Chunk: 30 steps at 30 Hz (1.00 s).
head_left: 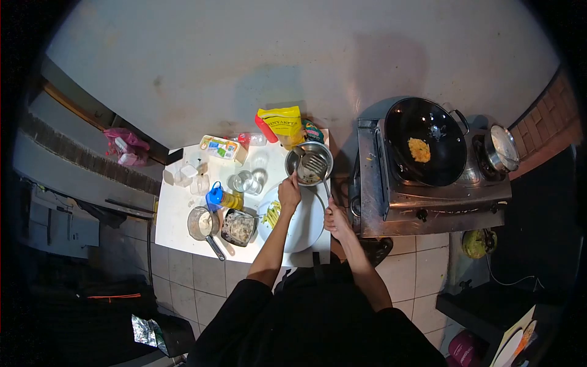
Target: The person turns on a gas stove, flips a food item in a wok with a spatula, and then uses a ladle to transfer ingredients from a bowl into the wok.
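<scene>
My left hand [289,194] is closed around the handle of what looks like a ladle [298,151], its head over the steel bowl [331,160]. My right hand [336,220] grips the handle of a slotted spatula [315,163], whose slotted head is also over the bowl. Some residue shows at the bowl's bottom. Below it lies a large white plate [306,229] with pale green-yellow strips [271,214] at its left side, partly covered by my left forearm. In the black wok [449,162] on the right sits an orange-brown fritter [419,150].
The wok stands on a steel gas stove [422,220], beside a lidded pot [502,150]. On the white table [174,229] are a batter-smeared container [239,227], a small saucepan [200,223], a blue-capped bottle [224,198], glasses [244,181], an egg carton [220,148] and a yellow bag [282,125].
</scene>
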Each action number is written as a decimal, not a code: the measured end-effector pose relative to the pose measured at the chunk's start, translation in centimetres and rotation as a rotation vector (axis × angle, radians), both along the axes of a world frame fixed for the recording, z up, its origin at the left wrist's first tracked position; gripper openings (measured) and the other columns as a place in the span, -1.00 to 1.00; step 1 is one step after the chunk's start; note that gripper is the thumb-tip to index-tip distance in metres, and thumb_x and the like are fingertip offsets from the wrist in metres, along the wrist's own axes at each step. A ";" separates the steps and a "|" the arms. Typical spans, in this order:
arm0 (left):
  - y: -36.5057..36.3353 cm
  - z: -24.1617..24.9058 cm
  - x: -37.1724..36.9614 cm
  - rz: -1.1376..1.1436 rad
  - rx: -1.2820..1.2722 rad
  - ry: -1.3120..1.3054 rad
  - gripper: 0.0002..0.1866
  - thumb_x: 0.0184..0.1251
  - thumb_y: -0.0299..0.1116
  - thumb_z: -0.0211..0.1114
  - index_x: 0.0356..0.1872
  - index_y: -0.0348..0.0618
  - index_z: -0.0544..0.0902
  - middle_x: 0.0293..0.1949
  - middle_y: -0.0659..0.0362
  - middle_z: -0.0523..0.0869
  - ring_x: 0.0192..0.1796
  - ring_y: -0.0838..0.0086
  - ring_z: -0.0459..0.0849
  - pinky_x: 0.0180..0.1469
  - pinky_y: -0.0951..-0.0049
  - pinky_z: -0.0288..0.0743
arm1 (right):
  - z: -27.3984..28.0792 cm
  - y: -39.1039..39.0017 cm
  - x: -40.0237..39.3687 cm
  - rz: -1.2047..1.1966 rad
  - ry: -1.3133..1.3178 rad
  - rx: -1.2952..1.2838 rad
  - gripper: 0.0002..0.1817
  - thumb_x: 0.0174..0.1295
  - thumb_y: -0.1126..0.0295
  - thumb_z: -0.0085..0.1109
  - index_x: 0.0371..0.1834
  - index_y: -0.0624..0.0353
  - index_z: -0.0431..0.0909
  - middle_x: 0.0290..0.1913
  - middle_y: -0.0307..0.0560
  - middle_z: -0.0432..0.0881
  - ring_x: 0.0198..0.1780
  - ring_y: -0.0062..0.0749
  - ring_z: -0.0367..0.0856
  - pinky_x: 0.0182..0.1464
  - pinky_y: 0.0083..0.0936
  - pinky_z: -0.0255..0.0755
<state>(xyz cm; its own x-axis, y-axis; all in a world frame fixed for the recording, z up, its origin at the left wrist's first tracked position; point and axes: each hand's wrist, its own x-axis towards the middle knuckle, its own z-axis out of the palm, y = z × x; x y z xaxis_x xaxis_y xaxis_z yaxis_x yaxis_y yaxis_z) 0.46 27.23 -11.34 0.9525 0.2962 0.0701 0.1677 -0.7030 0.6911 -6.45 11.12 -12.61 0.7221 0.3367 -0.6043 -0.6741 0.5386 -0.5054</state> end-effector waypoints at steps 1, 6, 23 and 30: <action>0.0 -0.6 0.3 0.012 0.033 0.005 -0.43 0.46 -0.01 -0.18 -0.40 -0.28 0.65 -0.49 -0.24 0.61 -0.33 -0.13 0.60 -0.26 0.01 0.41 | -0.1 0.1 -0.1 -0.004 0.010 0.017 -0.49 0.33 -0.12 -0.10 -0.68 -0.08 0.17 -0.81 -0.50 0.03 -0.86 -0.75 -0.07 -0.85 -0.72 -0.19; -0.6 -1.9 0.7 0.036 -0.033 -0.050 -0.44 0.47 -0.03 -0.15 -0.50 -0.27 0.61 -0.48 -0.22 0.61 -0.35 -0.17 0.59 -0.29 -0.01 0.41 | -0.5 -0.1 0.1 -0.008 0.015 0.059 -0.49 0.33 -0.12 -0.10 -0.68 -0.08 0.16 -0.81 -0.50 0.02 -0.86 -0.75 -0.08 -0.85 -0.71 -0.20; -1.8 -2.4 -0.8 0.065 -0.266 -0.123 -0.40 0.47 0.00 -0.16 -0.60 -0.33 0.48 -0.63 -0.18 0.51 -0.53 -0.06 0.49 -0.43 0.09 0.30 | -0.9 -1.5 -1.4 -0.019 0.083 0.135 -0.48 0.35 -0.14 -0.20 -0.65 -0.04 0.22 -0.83 -0.46 0.01 -0.87 -0.70 -0.12 -0.87 -0.71 -0.20; -2.3 -1.1 -2.0 0.051 -0.360 -0.111 -0.43 0.47 -0.04 -0.11 -0.61 -0.34 0.44 -0.70 -0.11 0.44 -0.63 0.14 0.33 -0.48 0.19 0.25 | -0.8 -1.6 -1.8 -0.024 0.106 0.180 -0.47 0.34 -0.16 -0.21 -0.65 -0.02 0.22 -0.83 -0.46 0.02 -0.87 -0.70 -0.11 -0.87 -0.71 -0.18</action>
